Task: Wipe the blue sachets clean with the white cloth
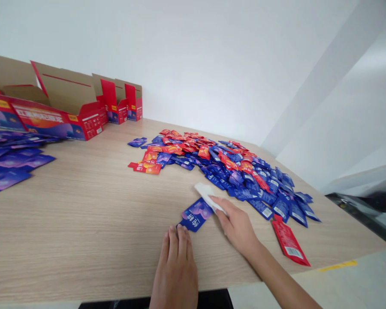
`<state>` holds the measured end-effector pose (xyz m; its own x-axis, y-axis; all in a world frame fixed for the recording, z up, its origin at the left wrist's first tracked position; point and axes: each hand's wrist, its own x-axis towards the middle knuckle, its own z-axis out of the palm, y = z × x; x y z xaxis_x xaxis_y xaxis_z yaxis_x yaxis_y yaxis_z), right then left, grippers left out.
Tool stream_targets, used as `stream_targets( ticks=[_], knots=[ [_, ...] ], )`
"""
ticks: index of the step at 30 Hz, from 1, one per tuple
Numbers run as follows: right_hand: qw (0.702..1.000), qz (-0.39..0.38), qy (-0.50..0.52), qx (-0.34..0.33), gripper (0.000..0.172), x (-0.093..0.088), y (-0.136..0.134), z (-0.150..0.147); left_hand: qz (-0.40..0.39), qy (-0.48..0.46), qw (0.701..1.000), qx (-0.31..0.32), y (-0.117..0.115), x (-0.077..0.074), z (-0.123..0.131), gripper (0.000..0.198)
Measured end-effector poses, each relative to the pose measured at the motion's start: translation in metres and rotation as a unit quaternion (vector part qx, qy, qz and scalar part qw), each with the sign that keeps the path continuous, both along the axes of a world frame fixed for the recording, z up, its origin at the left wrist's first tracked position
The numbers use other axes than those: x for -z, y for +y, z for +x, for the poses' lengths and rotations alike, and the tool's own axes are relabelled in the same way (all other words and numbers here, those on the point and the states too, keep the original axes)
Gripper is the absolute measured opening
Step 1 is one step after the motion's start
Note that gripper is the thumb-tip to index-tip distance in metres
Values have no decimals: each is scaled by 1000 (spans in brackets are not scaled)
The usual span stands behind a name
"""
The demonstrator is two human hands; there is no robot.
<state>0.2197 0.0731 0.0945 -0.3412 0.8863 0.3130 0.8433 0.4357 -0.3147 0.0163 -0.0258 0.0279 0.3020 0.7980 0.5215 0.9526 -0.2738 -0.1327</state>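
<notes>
My left hand (175,266) lies flat on the wooden tabletop (83,223), its fingertips at the lower edge of a blue-and-purple sachet (194,214). My right hand (236,227) pinches a white flat piece (206,195), perhaps paper, just above that sachet. The white piece's far end points toward a large heap of mixed blue and red sachets (212,163). A single red sachet (289,242) lies to the right of my right hand.
Red cardboard display boxes (56,116) stand open along the far left of the table, with rows of blue sachets (13,161) spread before them. A white wall (196,56) rises behind the table. The tabletop's near edge runs below my hands.
</notes>
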Motion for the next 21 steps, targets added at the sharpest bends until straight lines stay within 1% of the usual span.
stream_targets(
  ticks=[2,3,4,5,6,9,11,13,14,15,16,19,20,21],
  knots=[
    [995,-11,-7,-100,47,0,-17,-16,-9,-6,1000,-4,0,1,0,55],
    [990,-16,-20,-139,49,1,-22,-23,-14,-7,1000,-4,-1,2,-1,55],
    [986,-21,-35,-160,51,1,-23,-27,-18,-6,1000,-1,-1,2,-1,54],
    [987,-25,-46,-155,52,2,-21,-28,-21,-2,1000,2,-1,2,-2,54],
    [990,-28,-49,-129,53,3,-16,-26,-22,1,1000,5,-1,2,-3,54],
    [999,-25,-28,-11,49,5,9,-7,-14,2,1000,7,0,2,-4,55],
    [999,-15,-24,46,47,4,23,8,-6,-6,1000,6,1,4,-5,55],
    [997,-2,-20,69,46,2,26,15,-2,-10,1000,11,1,6,-5,55],
    [997,2,-17,70,45,1,22,14,-2,-12,1000,13,2,7,-5,55],
    [998,5,-11,58,45,0,16,10,-3,-13,1000,13,2,7,-5,55],
    [1000,6,-4,30,45,-1,7,3,-3,-12,1000,13,2,8,-5,55],
    [993,-9,-19,-117,47,-2,-21,-23,-12,14,1000,10,1,7,-5,52],
    [987,-15,-37,-157,48,-2,-27,-30,-13,22,1000,9,1,6,-5,51],
    [983,-20,-53,-177,49,-2,-28,-34,-15,29,999,11,1,5,-6,51]
  ],
)
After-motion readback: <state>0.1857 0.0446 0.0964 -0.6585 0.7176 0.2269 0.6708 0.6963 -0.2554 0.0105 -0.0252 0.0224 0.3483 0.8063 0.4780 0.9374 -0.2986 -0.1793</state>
